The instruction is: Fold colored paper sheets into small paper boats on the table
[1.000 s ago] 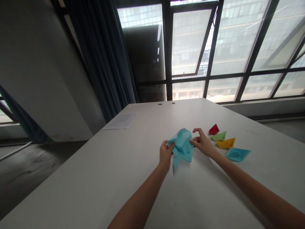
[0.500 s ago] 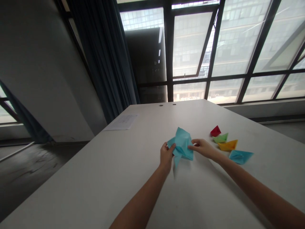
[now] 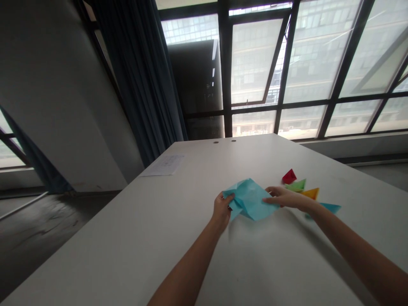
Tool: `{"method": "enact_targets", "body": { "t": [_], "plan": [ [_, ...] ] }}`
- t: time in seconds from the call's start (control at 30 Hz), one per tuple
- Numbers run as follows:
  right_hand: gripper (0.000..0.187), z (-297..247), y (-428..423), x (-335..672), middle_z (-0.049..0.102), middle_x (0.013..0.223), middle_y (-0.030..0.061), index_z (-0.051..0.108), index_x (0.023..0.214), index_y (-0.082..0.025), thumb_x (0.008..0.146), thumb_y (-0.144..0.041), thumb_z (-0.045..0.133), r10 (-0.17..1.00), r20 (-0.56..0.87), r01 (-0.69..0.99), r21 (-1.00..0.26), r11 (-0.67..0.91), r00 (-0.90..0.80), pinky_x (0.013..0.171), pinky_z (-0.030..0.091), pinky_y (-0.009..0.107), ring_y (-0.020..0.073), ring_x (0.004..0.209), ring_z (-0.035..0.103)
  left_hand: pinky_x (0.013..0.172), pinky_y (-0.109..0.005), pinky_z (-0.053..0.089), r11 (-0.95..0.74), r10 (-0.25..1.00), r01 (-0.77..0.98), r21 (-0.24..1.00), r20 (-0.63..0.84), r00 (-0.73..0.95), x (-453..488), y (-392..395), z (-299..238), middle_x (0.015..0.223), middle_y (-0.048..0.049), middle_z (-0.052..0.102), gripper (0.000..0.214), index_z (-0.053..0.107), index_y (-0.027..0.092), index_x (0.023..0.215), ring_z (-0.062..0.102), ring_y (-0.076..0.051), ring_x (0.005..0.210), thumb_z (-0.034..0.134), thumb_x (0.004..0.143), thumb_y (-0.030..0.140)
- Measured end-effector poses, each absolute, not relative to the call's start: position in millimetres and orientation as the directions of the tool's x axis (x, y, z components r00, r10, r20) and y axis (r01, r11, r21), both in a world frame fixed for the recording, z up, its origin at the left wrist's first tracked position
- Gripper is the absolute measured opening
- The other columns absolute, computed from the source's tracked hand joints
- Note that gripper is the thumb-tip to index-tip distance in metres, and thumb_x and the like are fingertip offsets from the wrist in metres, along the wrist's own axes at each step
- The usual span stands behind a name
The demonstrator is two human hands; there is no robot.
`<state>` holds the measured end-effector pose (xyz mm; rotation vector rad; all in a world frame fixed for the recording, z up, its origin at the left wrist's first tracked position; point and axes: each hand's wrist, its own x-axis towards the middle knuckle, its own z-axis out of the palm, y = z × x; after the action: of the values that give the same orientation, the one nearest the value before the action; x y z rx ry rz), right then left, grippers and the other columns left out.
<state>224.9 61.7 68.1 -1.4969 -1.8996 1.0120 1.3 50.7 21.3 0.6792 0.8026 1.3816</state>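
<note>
A creased sheet of light blue paper (image 3: 253, 200) is held above the white table between both hands. My left hand (image 3: 222, 209) pinches its left edge, thumb on top. On the opposite side, my right hand (image 3: 282, 197) grips the right edge between thumb and fingers. Folds and ridges run across the sheet, and a flap hangs down near the left thumb. Beside my right hand lie folded paper boats: a red one (image 3: 289, 176), a green one (image 3: 296, 185), a yellow-orange one (image 3: 310, 194) and a blue one (image 3: 331, 208). My right hand and forearm partly cover the nearer boats.
The white table (image 3: 191, 238) stretches toward the windows. A printed sheet (image 3: 164, 165) lies at its far left edge. Two round holes (image 3: 216, 142) show near the far end. A dark blue curtain (image 3: 143, 85) hangs behind on the left.
The blue paper has been opened out wider and flatter. My right hand has moved to the right with its edge, now covering more of the orange and blue boats. My left hand stays nearly in place.
</note>
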Motion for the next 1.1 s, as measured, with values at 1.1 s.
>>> {"method": "enact_targets", "body": {
  "t": [1.1],
  "plan": [
    [0.035, 78, 64, 218, 0.064, 0.076, 0.005, 0.06, 0.087, -0.014, 0.075, -0.047, 0.053, 0.994, 0.035, 0.49, -0.868, 0.082, -0.104, 0.057, 0.045, 0.024, 0.0152, 0.066, 0.058, 0.059, -0.022, 0.04, -0.049, 0.994, -0.214, 0.976, 0.027, -0.105, -5, 59, 13, 0.07, -0.0015, 0.059, 0.011, 0.062, 0.014, 0.062, 0.052, -0.01, 0.064, 0.062, 0.058, 0.025]
  ]
}}
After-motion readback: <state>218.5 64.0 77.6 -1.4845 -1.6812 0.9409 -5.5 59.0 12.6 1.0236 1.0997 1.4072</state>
